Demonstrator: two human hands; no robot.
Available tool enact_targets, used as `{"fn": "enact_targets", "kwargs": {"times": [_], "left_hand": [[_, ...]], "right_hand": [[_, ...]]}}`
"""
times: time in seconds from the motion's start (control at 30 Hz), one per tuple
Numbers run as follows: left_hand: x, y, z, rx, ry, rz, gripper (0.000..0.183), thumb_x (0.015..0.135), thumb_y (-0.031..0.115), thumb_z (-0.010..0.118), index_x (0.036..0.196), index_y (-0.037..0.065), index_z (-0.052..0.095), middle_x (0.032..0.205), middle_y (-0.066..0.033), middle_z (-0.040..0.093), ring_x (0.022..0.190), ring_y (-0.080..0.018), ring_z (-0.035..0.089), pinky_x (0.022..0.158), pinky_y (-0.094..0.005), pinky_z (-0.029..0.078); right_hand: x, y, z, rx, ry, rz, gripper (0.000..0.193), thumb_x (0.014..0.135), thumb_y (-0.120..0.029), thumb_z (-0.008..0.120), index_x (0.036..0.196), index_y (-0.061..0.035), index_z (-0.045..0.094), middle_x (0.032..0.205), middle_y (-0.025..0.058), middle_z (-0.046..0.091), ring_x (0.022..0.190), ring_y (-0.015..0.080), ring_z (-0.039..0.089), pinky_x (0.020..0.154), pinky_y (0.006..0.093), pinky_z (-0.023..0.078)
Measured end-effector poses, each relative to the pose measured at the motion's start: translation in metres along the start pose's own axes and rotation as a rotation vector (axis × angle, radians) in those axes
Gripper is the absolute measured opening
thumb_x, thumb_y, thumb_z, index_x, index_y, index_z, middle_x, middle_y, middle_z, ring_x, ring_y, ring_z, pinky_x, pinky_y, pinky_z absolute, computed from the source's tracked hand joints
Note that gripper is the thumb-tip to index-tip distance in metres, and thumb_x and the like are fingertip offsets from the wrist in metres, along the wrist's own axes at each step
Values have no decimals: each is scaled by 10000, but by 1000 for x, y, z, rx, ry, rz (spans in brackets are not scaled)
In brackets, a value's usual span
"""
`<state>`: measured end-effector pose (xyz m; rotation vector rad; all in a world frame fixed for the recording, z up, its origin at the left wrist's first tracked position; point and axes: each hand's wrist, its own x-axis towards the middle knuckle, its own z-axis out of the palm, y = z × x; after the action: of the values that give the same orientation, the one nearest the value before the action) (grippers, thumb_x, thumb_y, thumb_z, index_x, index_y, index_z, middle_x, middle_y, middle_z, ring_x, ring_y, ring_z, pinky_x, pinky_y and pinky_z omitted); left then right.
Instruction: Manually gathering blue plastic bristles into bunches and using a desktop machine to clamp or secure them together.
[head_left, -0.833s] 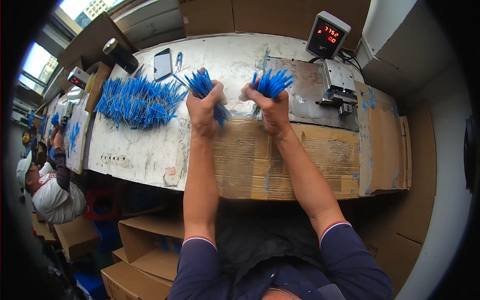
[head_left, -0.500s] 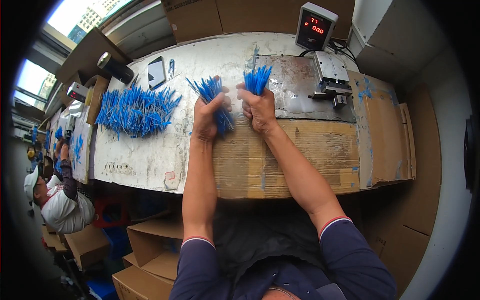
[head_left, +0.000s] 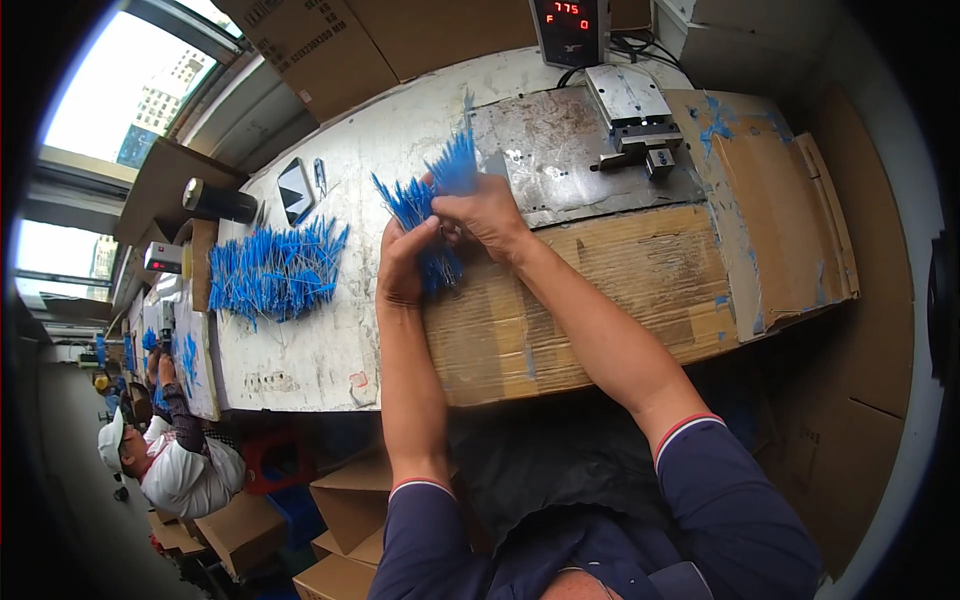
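My left hand [head_left: 405,258] is closed round a bundle of thin blue wire-like pieces [head_left: 408,203], whose tips fan out above the fist and whose lower ends show below it. Against it, my right hand [head_left: 483,215] grips a second blue bundle [head_left: 455,165], smeared by motion. The two hands meet over the near edge of the metal plate, thumbs close together. On the white tabletop to the left lies a wide pile of the same blue pieces [head_left: 275,272] with pale, thin ends.
A metal fixture [head_left: 630,105] stands on the steel plate [head_left: 545,150], with a red-digit display [head_left: 570,30] behind it. Cardboard [head_left: 620,300] covers the near bench. A phone [head_left: 295,190], small snips [head_left: 319,177] and a dark cup [head_left: 218,200] lie beyond the pile. Another person [head_left: 170,460] works at far left.
My right hand has moved left with its bundle and now touches my left hand. The view has turned somewhat, and the display's digits have changed.
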<state>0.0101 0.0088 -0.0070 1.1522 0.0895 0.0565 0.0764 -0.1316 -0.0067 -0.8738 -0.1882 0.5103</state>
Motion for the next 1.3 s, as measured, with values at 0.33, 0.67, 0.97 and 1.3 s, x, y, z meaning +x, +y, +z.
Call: {"fn": "enact_targets", "kwargs": {"times": [0.33, 0.67, 0.97, 1.3], "left_hand": [[4, 2, -7, -85, 60, 43, 673, 878, 73, 711, 1466, -47, 407, 1178, -167, 648, 943, -234, 705, 846, -351, 609], [7, -5, -9, -50, 208, 47, 538, 910, 49, 738, 1381, -23, 489, 979, -94, 672, 841, -211, 701, 758, -360, 615], [9, -8, -9, -109, 226, 83, 497, 910, 52, 739, 1345, -21, 508, 921, -92, 674, 804, -213, 700, 702, -356, 613], [3, -4, -5, -22, 207, 73, 251, 924, 98, 737, 1134, 4, 637, 925, -77, 721, 791, -159, 701, 744, -294, 592]], "right_hand": [[-1, 5, 3, -59, 135, -84, 124, 874, -129, 679, 899, -11, 706, 765, 54, 688, 561, 66, 592, 437, 191, 403], [3, -5, 3, 67, 315, -331, 126, 949, -139, 646, 914, -19, 644, 740, 77, 660, 597, 189, 638, 599, 339, 569], [8, -8, -16, -446, 239, -256, 152, 941, -161, 667, 904, -13, 667, 801, 55, 711, 641, 110, 631, 601, 281, 517], [3, 0, -5, -890, -56, -207, 126, 879, -117, 743, 931, -12, 697, 770, 96, 726, 702, 166, 703, 655, 320, 544]]}}
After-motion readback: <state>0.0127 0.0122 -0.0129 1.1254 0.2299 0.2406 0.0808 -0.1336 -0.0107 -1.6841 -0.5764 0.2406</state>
